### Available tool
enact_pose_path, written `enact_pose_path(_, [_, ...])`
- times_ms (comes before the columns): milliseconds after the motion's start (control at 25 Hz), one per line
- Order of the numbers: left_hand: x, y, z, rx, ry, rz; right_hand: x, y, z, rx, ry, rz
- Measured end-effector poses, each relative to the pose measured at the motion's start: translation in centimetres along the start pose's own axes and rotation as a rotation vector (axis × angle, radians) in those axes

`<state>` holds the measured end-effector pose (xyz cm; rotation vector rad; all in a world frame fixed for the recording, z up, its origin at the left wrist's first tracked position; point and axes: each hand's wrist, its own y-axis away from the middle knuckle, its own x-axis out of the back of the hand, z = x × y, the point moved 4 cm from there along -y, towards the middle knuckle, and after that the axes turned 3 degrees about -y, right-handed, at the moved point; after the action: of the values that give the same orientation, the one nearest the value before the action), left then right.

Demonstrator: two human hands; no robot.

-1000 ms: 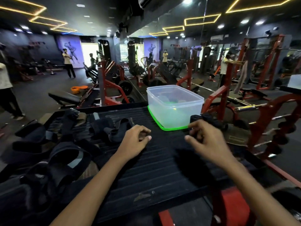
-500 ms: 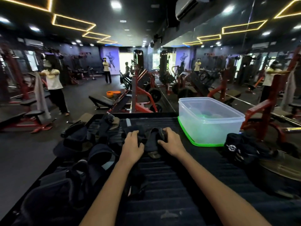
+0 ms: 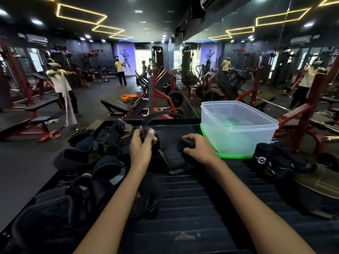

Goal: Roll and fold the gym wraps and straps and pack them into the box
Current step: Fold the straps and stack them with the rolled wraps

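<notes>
The black wrap (image 3: 172,154) lies on the ribbed mat (image 3: 192,198) just left of the clear box (image 3: 238,129). Half a second ago both hands pressed it flat; now its strap (image 3: 156,116) arcs up off the mat. The left hand (image 3: 141,149) pinches that strap's end, lifted and blurred. The right hand (image 3: 198,147) curls round the wrap's rolled end nearest the box. Rolled wraps (image 3: 271,160) sit right of the box, loose straps (image 3: 88,165) well left.
</notes>
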<state>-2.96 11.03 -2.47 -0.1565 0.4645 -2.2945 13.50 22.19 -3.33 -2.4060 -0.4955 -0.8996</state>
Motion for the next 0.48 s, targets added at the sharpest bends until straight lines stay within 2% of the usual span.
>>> enact_pose_path(80, [1.1,-0.8,0.0,0.094,0.371,0.122,-0.3,0.2,0.6,0.001,0.044,-0.048])
enact_pose_path(160, [2.5,-1.3,-0.2,0.178,0.496,0.190,-0.1,0.4,1.2,-0.010,0.042,-0.056])
enact_pose_path(280, [3.2,-1.3,-0.4,0.213,0.272,0.111,0.3,0.7,1.4,0.021,-0.021,-0.073])
enact_pose_path(400, [1.0,0.1,0.3,0.130,-0.030,-0.093,0.2,1.6,1.4,-0.041,-0.443,-0.174])
enact_pose_path(480, [-0.4,1.0,1.1,-0.003,-0.250,-0.178,0.1,1.5,1.4,-0.057,-0.630,-0.172])
